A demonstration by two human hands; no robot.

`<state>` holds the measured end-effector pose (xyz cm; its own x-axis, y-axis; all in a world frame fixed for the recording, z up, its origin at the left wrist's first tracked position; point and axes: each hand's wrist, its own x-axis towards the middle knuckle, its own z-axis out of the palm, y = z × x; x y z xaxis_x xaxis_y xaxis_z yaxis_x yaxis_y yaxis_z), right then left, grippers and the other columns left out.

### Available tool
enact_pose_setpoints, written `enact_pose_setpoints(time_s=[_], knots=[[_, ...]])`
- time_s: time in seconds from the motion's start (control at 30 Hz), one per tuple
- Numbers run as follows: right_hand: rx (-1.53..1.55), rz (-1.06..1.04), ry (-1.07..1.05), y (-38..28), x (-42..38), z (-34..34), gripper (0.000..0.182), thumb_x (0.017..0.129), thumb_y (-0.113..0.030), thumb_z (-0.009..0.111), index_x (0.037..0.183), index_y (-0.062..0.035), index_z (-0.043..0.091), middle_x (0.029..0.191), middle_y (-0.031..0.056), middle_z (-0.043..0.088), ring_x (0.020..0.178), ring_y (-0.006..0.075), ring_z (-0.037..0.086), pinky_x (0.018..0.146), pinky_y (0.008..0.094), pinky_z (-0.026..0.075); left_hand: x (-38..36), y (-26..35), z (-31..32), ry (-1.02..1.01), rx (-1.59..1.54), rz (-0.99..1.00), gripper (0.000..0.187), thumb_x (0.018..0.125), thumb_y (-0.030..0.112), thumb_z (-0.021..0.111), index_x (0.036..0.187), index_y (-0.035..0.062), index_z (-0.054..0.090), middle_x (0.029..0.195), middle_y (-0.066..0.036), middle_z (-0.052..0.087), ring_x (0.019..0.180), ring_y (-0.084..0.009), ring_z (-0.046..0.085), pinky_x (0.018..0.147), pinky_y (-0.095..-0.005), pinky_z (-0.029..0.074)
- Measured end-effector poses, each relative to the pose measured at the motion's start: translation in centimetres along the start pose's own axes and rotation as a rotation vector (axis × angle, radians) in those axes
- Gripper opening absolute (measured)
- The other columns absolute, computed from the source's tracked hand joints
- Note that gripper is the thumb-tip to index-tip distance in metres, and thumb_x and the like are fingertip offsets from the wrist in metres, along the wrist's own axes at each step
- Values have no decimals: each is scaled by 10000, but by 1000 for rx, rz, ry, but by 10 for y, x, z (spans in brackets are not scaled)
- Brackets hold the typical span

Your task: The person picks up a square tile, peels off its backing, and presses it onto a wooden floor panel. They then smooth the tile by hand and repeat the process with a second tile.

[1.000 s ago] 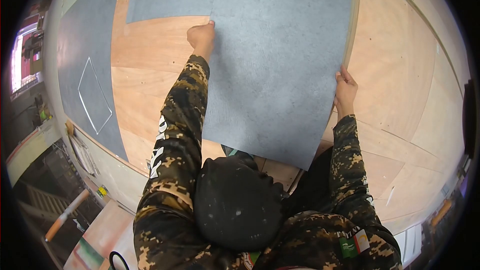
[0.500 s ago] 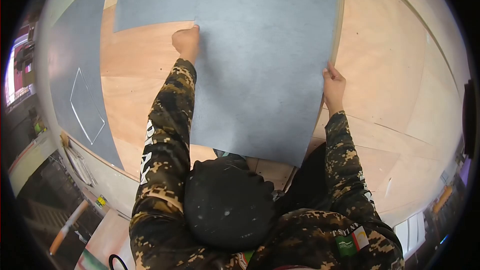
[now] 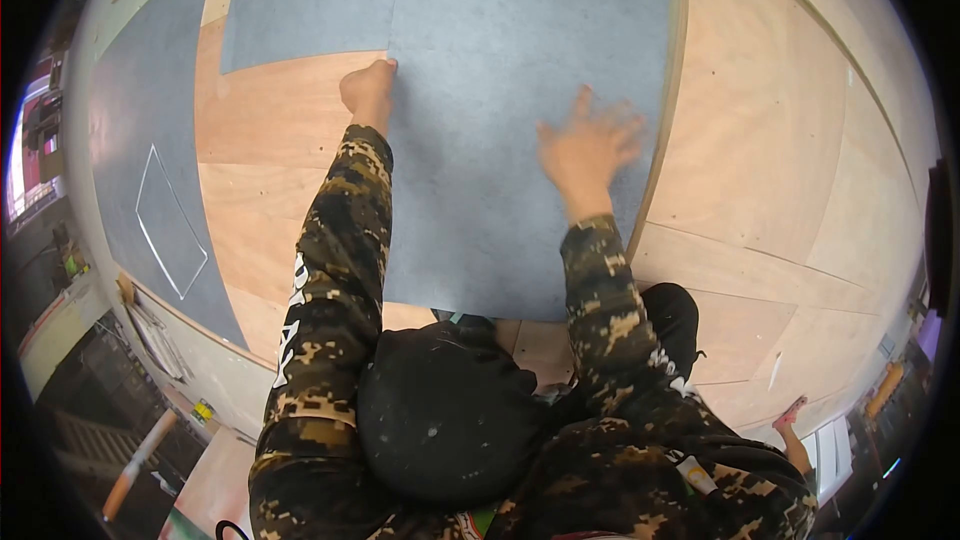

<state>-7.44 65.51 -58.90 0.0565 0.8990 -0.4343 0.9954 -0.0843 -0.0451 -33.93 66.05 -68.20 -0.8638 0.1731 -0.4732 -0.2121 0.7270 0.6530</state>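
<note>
One left hand pinches the grey sheet by its left edge; right hand fans wide, empty. Probably light, bendy; grip edges.

Right fingers in a blur

Left hand, bare: fingers curled in, grip not discernible, wrist exposed; left arm, camouflage-sleeved, reaching out nearly straight behind it. Right hand, bare: fingers splayed wide and blurred, well apart from the left hand and slightly nearer the body; right arm, sleeved to match, trailing back from its wrist.
</note>
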Motion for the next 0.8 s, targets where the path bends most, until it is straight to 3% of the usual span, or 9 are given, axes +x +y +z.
enact_pose_setpoints(time_s=[0.07, 0.13, 0.17, 0.23, 0.33, 0.43, 0.63, 0.8], knots=[[108, -299, -94, -34, 19, 16, 694, 959, -407, 507, 1523, -84, 265, 1559, 295, 156, 1467, 451, 22, 1132, 644, 79, 2, -4, 0, -19, -18, -9, 308, 687, 130, 790, 839, -110, 673, 929, -197, 695, 850, -274, 652, 763, -365, 497], [127, -546, -92, -76, 30, 30, 625, 995, -385, 444, 1524, -100, 270, 1593, 154, 193, 1487, 365, 43, 1137, 650, 67, 5, -3, 2, -33, -57, -10, 309, 683, 129, 791, 837, -111, 673, 927, -194, 694, 855, -277, 651, 765, -369, 497], [126, -548, -89, -93, 37, 35, 625, 995, -385, 444, 1524, -100, 270, 1593, 154, 193, 1487, 365, 43, 1137, 650, 67, 8, -3, 2, -33, -41, -30, 311, 681, 137, 794, 832, -107, 674, 924, -193, 694, 855, -279, 651, 765, -372, 496], [15, -649, -155, -113, 45, 48, 610, 1002, -409, 411, 1533, -152, 256, 1608, 30, 192, 1497, 283, 53, 1136, 668, 60, 10, -5, 2, -32, -20, -53, 313, 679, 144, 796, 826, -104, 675, 921, -192, 693, 855, -282, 651, 766, -375, 495], [-78, -713, -11, -105, 44, 68, 608, 1004, -443, 392, 1536, -184, 248, 1605, -19, 192, 1493, 280, 64, 1125, 692, 64, 11, -7, 1, -14, 26, -18, 322, 681, 170, 796, 825, -94, 679, 914, -187, 694, 862, -288, 654, 771, -375, 493], [-16, -753, -49, -97, 56, 69, 596, 1004, -468, 376, 1536, -236, 243, 1592, -52, 202, 1489, 266, 56, 1118, 710, 64, 15, -13, 4, -36, -3, -65, 327, 681, 183, 793, 838, -84, 689, 928, -192, 695, 875, -289, 657, 778, -374, 492], [15, -676, -59, -106, 52, 73, 576, 1012, -461, 377, 1538, -282, 224, 1607, -38, 161, 1491, 275, 29, 1104, 729, 47, 12, -14, 3, -41, -2, -46, 327, 670, 193, 791, 841, -71, 704, 905, -182, 703, 875, -283, 663, 787, -375, 495], [66, -658, -52, -107, 52, 76, 567, 1008, -449, 393, 1531, -285, 246, 1602, -51, 173, 1490, 264, 39, 1117, 714, 37, 10, -11, 3, -90, 238, 108, 397, 698, 327, 745, 853, -39, 717, 871, -173, 708, 847, -294, 668, 794, -376, 500]])
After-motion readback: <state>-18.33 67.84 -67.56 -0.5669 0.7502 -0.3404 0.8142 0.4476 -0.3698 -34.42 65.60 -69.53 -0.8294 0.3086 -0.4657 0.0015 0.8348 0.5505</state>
